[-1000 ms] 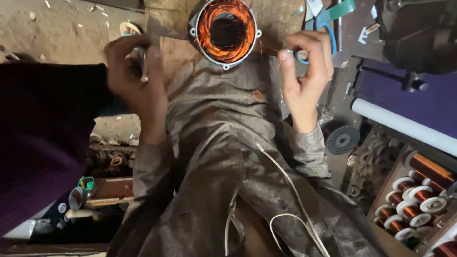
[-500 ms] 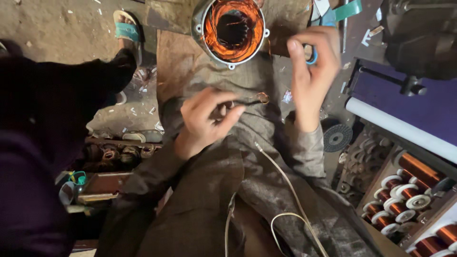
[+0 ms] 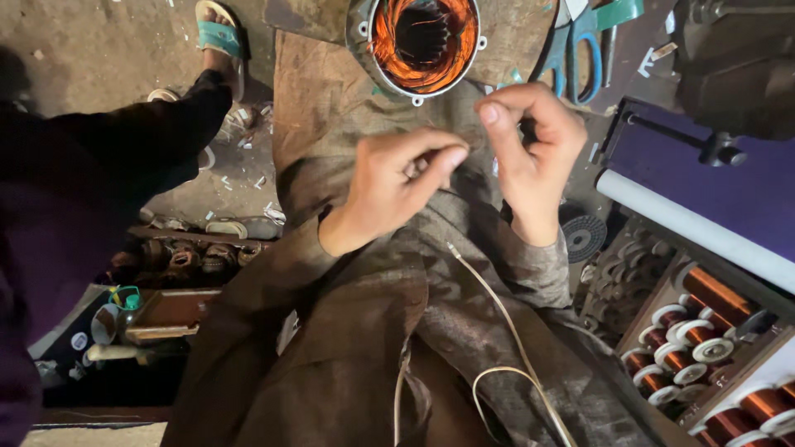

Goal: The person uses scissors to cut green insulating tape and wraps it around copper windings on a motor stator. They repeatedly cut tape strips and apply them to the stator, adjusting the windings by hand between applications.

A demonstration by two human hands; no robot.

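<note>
Left hand (image 3: 389, 186): fingertips pinched together, contents too small to tell. Right hand (image 3: 530, 153): fingers curled, thumb meeting forefinger. Copper-wound stator (image 3: 424, 37): just beyond both, far side, nearer the right hand.

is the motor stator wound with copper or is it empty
Wound: the round stator above the left hand and right hand is packed with orange copper coils around its open bore.

The setting is a motor-rewinding workshop. Evidence: a stator (image 3: 424, 43) wound with copper wire, spools of copper wire (image 3: 700, 327) racked at right, scissors (image 3: 580, 41), and a littered concrete floor (image 3: 99, 58).
</note>
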